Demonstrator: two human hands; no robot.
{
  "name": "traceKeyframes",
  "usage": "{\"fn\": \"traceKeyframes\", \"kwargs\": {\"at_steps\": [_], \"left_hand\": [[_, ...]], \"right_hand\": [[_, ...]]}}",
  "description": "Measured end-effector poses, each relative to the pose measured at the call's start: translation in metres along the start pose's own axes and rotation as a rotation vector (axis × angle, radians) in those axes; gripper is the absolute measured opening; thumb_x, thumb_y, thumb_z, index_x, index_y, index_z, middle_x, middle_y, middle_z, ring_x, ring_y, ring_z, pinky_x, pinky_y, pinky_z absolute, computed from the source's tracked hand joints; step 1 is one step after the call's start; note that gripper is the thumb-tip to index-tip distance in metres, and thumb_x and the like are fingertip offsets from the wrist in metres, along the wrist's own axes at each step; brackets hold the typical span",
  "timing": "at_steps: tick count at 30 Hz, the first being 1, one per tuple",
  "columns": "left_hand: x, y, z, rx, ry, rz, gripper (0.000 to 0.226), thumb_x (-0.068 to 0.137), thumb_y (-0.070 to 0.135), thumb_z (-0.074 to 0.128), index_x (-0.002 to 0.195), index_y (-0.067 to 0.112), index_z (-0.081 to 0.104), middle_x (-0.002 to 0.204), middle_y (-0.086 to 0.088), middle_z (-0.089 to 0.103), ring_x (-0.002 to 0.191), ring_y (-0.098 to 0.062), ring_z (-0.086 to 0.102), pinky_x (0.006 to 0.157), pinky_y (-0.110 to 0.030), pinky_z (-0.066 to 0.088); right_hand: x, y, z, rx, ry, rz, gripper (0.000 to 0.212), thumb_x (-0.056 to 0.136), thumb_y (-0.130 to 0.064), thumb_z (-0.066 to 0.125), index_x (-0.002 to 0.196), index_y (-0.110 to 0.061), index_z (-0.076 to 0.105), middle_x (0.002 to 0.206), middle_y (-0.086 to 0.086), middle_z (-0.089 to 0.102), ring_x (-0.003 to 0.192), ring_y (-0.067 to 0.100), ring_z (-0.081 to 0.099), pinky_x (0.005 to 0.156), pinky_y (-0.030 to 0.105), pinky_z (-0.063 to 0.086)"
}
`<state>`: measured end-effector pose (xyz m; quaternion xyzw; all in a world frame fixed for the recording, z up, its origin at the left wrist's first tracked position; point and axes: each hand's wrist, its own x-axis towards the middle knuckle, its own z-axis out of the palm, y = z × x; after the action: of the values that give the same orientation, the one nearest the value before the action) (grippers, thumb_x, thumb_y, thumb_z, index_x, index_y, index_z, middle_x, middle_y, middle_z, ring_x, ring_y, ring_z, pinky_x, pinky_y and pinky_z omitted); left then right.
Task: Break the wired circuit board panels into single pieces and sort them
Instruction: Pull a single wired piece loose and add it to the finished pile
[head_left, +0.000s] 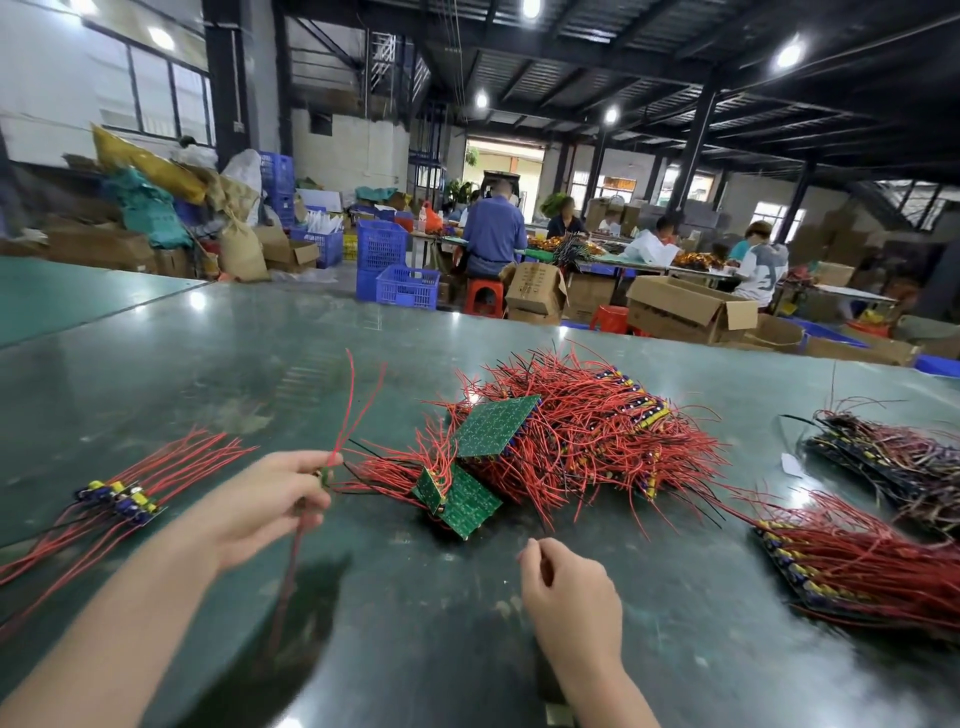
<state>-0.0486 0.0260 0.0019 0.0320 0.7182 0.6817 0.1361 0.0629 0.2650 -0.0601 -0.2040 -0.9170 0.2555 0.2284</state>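
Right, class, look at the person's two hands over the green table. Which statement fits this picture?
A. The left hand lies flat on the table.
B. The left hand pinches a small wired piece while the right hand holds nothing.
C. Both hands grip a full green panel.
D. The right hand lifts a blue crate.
B: the left hand pinches a small wired piece with red wires trailing, and the right hand hangs loosely curled, holding nothing.
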Motion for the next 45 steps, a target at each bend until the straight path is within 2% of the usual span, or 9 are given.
{"fn": "traceKeyframes", "kwargs": {"at_steps": [6, 10, 16, 24, 31, 36, 39, 41, 45], "left_hand": [[0.035, 0.002, -0.095, 1.448, 0.29, 0.071, 0.04, 0.083, 0.002, 0.055, 0.118, 0.018, 0.064, 0.112, -0.007, 0.066, 0.103, -0.022, 0.062, 0.082, -0.022, 0.047], [0.049, -0.028, -0.143, 1.543, 0.423, -0.05, 0.015, 0.072, 0.005, 0.06, 0.086, 0.01, 0.062, 0.085, -0.01, 0.059, 0.09, -0.028, 0.062, 0.07, -0.03, 0.048], [0.043, -0.056, -0.131, 1.853, 0.526, -0.097, 0.024, 0.081, 0.025, 0.054, 0.103, 0.028, 0.061, 0.104, 0.005, 0.05, 0.109, -0.018, 0.043, 0.089, -0.029, 0.042], [0.038, -0.021, 0.026, 1.078, 0.088, 0.453, 0.067, 0.081, 0.033, 0.072, 0.137, 0.012, 0.045, 0.137, -0.007, 0.051, 0.126, -0.02, 0.047, 0.105, -0.026, 0.032], [0.059, -0.039, 0.094, 1.077, 0.21, 0.32, 0.079, 0.076, 0.048, 0.072, 0.141, 0.017, 0.04, 0.142, -0.003, 0.045, 0.13, -0.027, 0.036, 0.104, -0.037, 0.036], [0.052, -0.043, 0.092, 0.729, 0.307, 0.443, 0.065, 0.068, 0.035, 0.084, 0.124, 0.013, 0.06, 0.119, -0.006, 0.063, 0.114, -0.025, 0.05, 0.098, -0.033, 0.039], [0.027, -0.037, 0.102, 0.449, 0.272, 0.621, 0.054, 0.065, 0.03, 0.086, 0.112, 0.021, 0.063, 0.107, 0.005, 0.063, 0.103, -0.015, 0.056, 0.088, -0.022, 0.04], [0.007, -0.034, 0.11, 0.314, 0.186, 0.687, 0.053, 0.058, 0.036, 0.087, 0.104, 0.029, 0.061, 0.103, 0.014, 0.062, 0.098, -0.006, 0.058, 0.085, -0.016, 0.042], [-0.02, -0.038, 0.121, 0.172, 0.042, 0.656, 0.058, 0.047, 0.04, 0.086, 0.098, 0.029, 0.06, 0.098, 0.006, 0.067, 0.089, -0.009, 0.064, 0.081, -0.021, 0.049]], "right_hand": [[-0.003, -0.005, 0.001, -0.072, -0.105, -0.066, 0.038, 0.097, -0.039, 0.038, 0.066, -0.018, 0.041, 0.068, 0.002, 0.057, 0.067, 0.021, 0.047, 0.059, 0.031, 0.032], [-0.004, -0.006, 0.002, -0.091, -0.119, -0.103, 0.043, 0.097, -0.04, 0.037, 0.06, -0.018, 0.031, 0.059, -0.002, 0.044, 0.065, 0.02, 0.044, 0.057, 0.031, 0.028], [-0.004, -0.004, 0.006, -0.099, -0.125, -0.117, 0.038, 0.096, -0.041, 0.037, 0.067, -0.017, 0.037, 0.073, 0.003, 0.056, 0.071, 0.025, 0.045, 0.06, 0.032, 0.03], [-0.006, -0.005, 0.004, -0.077, -0.134, -0.181, 0.034, 0.097, -0.04, 0.037, 0.071, -0.018, 0.041, 0.07, 0.003, 0.054, 0.069, 0.024, 0.043, 0.061, 0.033, 0.033], [-0.008, -0.006, 0.005, -0.139, -0.148, -0.276, 0.031, 0.098, -0.043, 0.032, 0.076, -0.022, 0.04, 0.088, 0.006, 0.066, 0.088, 0.028, 0.059, 0.063, 0.031, 0.025], [-0.01, -0.009, 0.001, -0.173, 0.061, -0.415, 0.032, 0.074, -0.028, 0.069, 0.052, -0.017, 0.049, 0.044, 0.0, 0.054, 0.042, 0.02, 0.054, 0.043, 0.023, 0.018], [-0.009, -0.009, 0.004, 0.084, 0.053, -0.381, 0.006, 0.089, -0.024, 0.061, 0.088, -0.024, 0.067, 0.078, -0.008, 0.068, 0.071, 0.012, 0.062, 0.057, 0.024, 0.037], [-0.008, -0.005, 0.009, 0.317, -0.027, -0.265, 0.034, 0.091, -0.024, 0.056, 0.124, -0.03, 0.054, 0.105, -0.014, 0.064, 0.086, 0.006, 0.059, 0.077, 0.02, 0.042], [-0.011, -0.013, 0.011, 0.624, 0.006, -0.315, 0.05, 0.081, -0.017, 0.059, 0.125, -0.034, 0.045, 0.108, -0.023, 0.06, 0.09, 0.001, 0.06, 0.08, 0.015, 0.047]]}}
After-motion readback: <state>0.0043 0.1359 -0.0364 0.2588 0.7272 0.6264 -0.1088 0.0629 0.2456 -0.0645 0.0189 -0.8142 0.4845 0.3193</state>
